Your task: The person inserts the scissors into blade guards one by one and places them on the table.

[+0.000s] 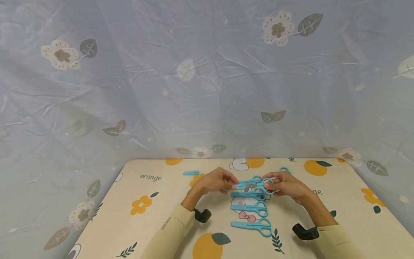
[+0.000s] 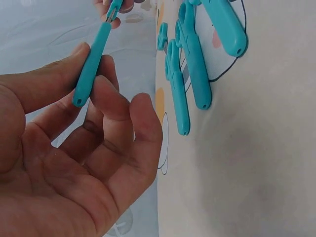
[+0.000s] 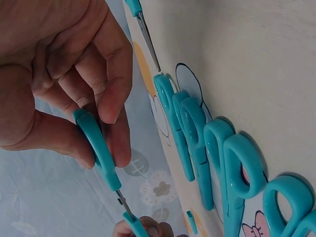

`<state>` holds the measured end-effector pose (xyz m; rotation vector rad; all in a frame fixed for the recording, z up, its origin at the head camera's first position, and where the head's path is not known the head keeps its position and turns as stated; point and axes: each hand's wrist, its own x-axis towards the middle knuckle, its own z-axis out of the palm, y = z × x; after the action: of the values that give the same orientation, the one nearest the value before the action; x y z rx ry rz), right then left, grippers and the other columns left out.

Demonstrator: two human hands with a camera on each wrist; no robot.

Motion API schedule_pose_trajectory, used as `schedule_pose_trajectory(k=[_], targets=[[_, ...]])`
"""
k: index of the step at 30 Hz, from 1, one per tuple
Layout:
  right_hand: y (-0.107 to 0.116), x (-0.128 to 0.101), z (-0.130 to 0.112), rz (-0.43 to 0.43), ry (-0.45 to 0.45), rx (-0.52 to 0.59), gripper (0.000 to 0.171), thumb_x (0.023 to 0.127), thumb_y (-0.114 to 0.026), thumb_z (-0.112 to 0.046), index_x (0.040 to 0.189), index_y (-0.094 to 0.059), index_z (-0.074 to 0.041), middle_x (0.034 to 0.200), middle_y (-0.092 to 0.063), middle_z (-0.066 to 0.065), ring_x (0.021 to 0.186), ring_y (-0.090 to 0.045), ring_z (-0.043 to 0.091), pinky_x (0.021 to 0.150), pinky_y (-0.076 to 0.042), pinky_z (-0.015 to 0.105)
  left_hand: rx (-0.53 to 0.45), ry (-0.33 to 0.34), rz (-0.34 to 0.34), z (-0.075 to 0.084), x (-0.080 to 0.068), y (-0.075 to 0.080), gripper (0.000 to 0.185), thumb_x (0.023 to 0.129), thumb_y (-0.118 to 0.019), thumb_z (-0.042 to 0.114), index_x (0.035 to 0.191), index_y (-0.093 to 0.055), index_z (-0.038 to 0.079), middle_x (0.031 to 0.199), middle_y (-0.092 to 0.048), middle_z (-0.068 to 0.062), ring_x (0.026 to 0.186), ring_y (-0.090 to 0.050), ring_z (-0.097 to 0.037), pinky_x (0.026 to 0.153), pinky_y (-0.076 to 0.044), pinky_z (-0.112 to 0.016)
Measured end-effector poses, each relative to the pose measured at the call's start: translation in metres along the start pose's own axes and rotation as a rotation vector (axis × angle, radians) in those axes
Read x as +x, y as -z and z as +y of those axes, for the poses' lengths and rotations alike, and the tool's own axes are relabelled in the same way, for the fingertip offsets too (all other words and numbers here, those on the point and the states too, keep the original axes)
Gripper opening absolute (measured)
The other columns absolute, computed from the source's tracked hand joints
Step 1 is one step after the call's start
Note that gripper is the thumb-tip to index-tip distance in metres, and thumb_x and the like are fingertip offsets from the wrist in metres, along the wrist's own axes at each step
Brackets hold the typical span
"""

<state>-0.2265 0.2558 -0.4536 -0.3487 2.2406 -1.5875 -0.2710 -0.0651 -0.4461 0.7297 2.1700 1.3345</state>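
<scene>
My left hand point(image 1: 215, 181) pinches a turquoise blade cover point(image 2: 93, 66) between thumb and fingers. The thumb and fingers of my right hand point(image 1: 288, 186) grip the handle of turquoise scissors point(image 3: 102, 148), held above the table. Bare metal shows between handle and cover, and the blade tips sit inside the cover's mouth. Beneath both hands, several covered scissors point(image 1: 247, 207) lie in a column, blades to the left and finger loops to the right. Behind my right hand lies another pair of scissors point(image 1: 284, 169); its bare blade shows in the right wrist view.
A loose turquoise cover point(image 1: 191, 173) lies at the back, left of my left hand. The table has a cream cloth point(image 1: 168, 216) printed with oranges and flowers. A grey-blue floral curtain point(image 1: 200, 100) hangs behind the table and along its sides.
</scene>
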Motion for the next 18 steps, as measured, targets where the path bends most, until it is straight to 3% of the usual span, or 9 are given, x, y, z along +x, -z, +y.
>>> schedule_pose_trajectory(k=[5,13,18], targets=[[-0.003,0.0,0.001,0.005,-0.002,0.003,0.053,0.106,-0.07,-0.024,0.146,-0.055,0.007,0.106,-0.078,0.007,0.095,-0.072,0.014,0.082,-0.062,0.037,-0.002,-0.003,0.006,0.0,0.001,-0.003,0.021,0.101,-0.071,0.004,0.12,-0.076,-0.005,0.104,-0.078,-0.007,0.086,-0.066,-0.017,0.075,-0.064,-0.03],[-0.008,0.002,0.003,0.021,-0.007,-0.009,0.051,0.106,-0.07,-0.025,0.145,-0.057,0.005,0.105,-0.079,0.007,0.094,-0.071,0.015,0.081,-0.062,0.038,-0.038,0.023,0.007,0.003,0.001,-0.009,0.017,0.101,-0.071,0.005,0.115,-0.078,0.0,0.099,-0.076,-0.002,0.095,-0.069,-0.036,0.072,-0.061,-0.028],[-0.008,0.003,0.004,0.019,-0.009,0.012,0.052,0.106,-0.07,-0.025,0.146,-0.056,0.006,0.103,-0.079,0.005,0.092,-0.071,0.014,0.079,-0.061,0.037,-0.021,0.015,0.008,0.004,0.003,-0.011,0.021,0.102,-0.071,0.006,0.119,-0.076,-0.004,0.102,-0.077,-0.004,0.094,-0.07,-0.03,0.075,-0.062,-0.03]])
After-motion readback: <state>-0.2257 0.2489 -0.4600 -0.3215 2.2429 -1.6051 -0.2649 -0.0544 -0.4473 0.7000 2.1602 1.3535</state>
